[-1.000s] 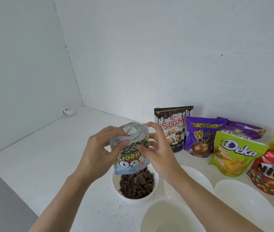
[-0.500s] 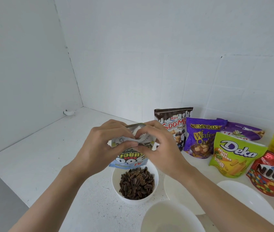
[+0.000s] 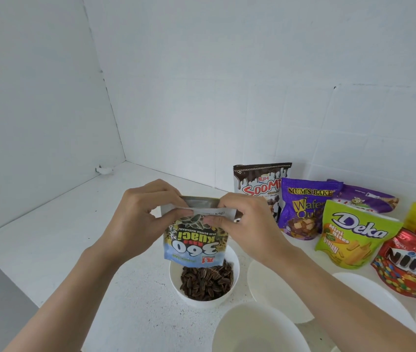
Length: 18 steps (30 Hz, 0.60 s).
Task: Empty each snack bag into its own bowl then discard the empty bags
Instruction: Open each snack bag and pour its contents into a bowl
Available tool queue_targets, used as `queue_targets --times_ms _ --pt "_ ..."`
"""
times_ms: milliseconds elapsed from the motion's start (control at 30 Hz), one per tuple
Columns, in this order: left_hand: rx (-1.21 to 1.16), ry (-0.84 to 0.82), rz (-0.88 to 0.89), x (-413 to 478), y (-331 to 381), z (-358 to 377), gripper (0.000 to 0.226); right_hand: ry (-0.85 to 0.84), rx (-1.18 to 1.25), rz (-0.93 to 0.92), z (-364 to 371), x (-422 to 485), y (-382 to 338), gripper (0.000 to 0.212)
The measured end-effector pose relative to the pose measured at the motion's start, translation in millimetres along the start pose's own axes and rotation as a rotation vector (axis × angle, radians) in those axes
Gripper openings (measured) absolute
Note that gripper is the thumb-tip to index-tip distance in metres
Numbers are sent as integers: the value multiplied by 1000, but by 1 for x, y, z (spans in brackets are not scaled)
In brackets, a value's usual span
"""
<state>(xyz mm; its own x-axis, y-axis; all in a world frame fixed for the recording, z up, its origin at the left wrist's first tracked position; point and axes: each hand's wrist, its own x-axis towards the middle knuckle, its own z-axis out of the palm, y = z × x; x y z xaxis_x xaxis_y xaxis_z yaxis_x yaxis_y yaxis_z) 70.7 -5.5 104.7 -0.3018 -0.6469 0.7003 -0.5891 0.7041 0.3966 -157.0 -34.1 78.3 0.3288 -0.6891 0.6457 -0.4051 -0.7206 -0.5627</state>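
left hand (image 3: 135, 224): bare, slim fingers | left forearm (image 3: 74, 288): bare as far as seen | right hand (image 3: 252, 227): bare, slim fingers | right forearm (image 3: 334, 293): bare as far as seen

I count: snack bag (image 3: 195, 240) x7, white bowl (image 3: 202, 302) x5 minimum, a few cut off at frame edge, hand (image 3: 135, 222) x2
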Motion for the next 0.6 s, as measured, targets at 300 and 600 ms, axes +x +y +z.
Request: queue_targets --times_ms 300,600 --pt "-171 93 -265 -2 13 6 20 87 404 120 1 -9 -10 21" --pt "-1 -348 -392 -7 4 6 29 149 406 208 2 -12 -9 8"
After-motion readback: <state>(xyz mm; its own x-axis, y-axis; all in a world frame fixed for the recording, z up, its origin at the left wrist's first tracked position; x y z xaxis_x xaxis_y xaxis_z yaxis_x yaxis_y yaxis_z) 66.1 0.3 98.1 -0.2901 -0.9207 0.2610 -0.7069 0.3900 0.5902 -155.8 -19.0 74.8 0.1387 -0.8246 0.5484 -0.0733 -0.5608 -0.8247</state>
